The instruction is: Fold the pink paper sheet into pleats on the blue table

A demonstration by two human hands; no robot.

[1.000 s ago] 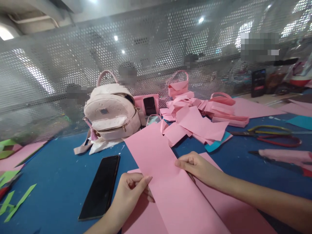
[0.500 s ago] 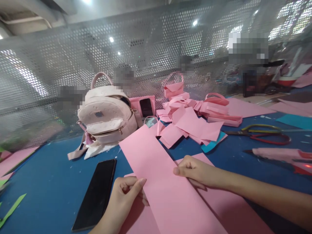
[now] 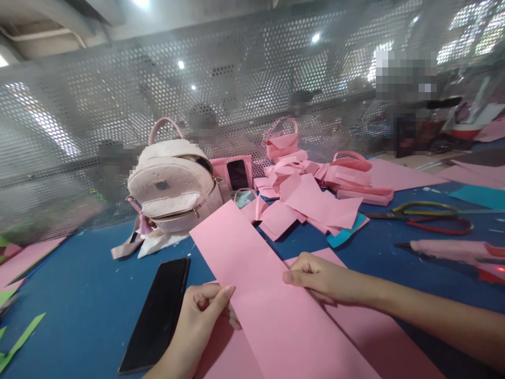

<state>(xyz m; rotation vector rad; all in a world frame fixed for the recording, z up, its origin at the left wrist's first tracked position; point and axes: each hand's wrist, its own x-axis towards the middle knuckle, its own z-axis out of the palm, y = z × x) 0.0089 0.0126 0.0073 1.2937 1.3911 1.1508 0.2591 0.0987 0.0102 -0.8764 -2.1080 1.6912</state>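
**Pink paper [image 3: 252, 263] pinched above a blue worktop [image 3: 87, 295]**

With the paper as the clock's centre, the left hand [image 3: 205, 310] pinches its edge at nine o'clock and the right hand [image 3: 321, 276] at three, each between thumb and fingers. The paper slants from upper left to lower right over another pink sheet [image 3: 386, 337]. The worktop is blue and flecked with tiny pale bits. A black phone [image 3: 155, 316] lies at nine, with green strips [image 3: 23, 339] farther out that way. A pale backpack [image 3: 169, 184] sits between ten and eleven, white tissue [image 3: 162, 241] at its base. Pink pieces [image 3: 319, 200] are heaped at one. Scissors [image 3: 426, 215] lie at two, a pink glue gun [image 3: 445, 250] near three. Beyond, on the twelve o'clock side, a perforated panel [image 3: 138, 95] spans the view, dotted with bright lights [image 3: 315, 37], below a grey ceiling [image 3: 205, 13].
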